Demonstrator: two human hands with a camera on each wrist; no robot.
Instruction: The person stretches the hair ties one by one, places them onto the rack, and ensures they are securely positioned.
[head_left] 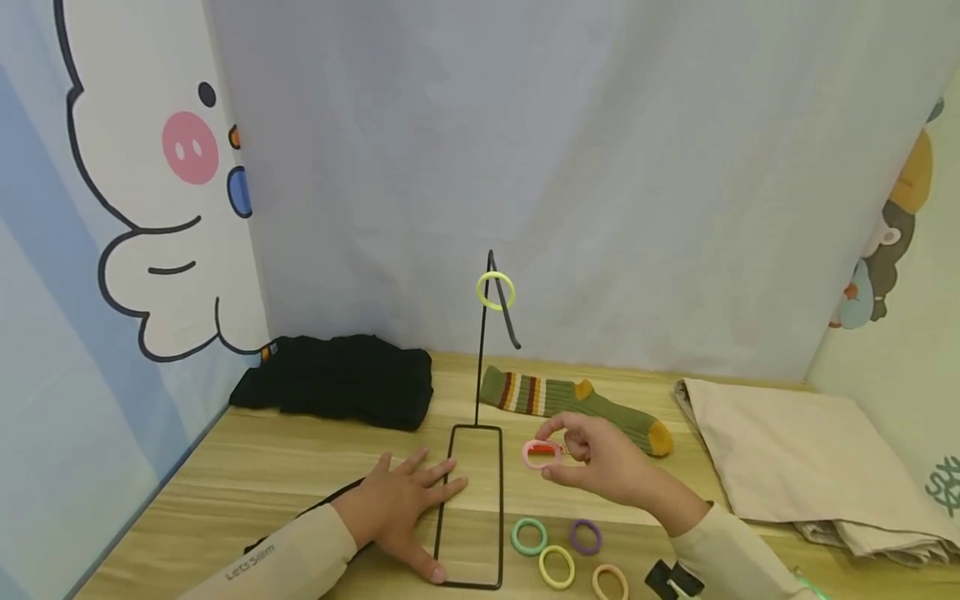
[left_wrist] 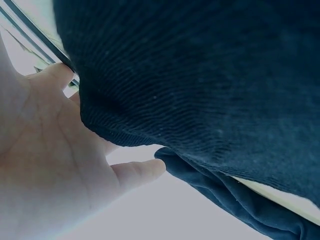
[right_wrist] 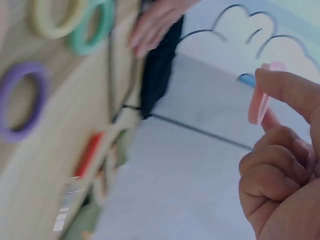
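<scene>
Between thumb and forefinger, my right hand (head_left: 600,462) pinches a pink ring (head_left: 542,455) above the table; the right wrist view also shows this pink ring (right_wrist: 259,102). Fingers spread, my left hand (head_left: 405,500) rests on the left bar of a black wire stand's rectangular base (head_left: 501,508). From that base a thin post (head_left: 481,367) rises to a slanting arm, where a yellow ring (head_left: 496,291) hangs. Green (head_left: 528,537), purple (head_left: 586,537), yellow (head_left: 557,567) and orange rings (head_left: 611,582) lie right of the base. Dark cloth (left_wrist: 200,75) covers much of the left wrist view.
Folded black cloth (head_left: 337,379) lies at the back left. A green striped sock (head_left: 555,396) is behind my right hand, with a red object (right_wrist: 90,154) near it. Folded beige cloth (head_left: 810,450) lies at right. A small black object (head_left: 672,579) sits near the front edge.
</scene>
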